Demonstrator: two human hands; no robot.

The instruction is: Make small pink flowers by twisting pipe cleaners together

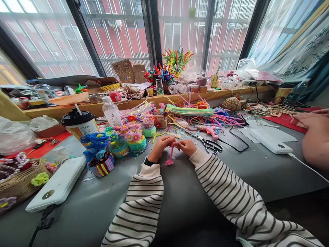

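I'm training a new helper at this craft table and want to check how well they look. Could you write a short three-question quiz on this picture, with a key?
1. Multiple choice: what colour is the pipe-cleaner piece hanging between the left hand and the right hand? A) blue B) pink C) green
2. True or false: the black-handled scissors lie on the table, in neither hand.
3. Short answer: which of the two hands is nearer the glue gun?

Key: 1. B, pink. 2. True. 3. The right hand.
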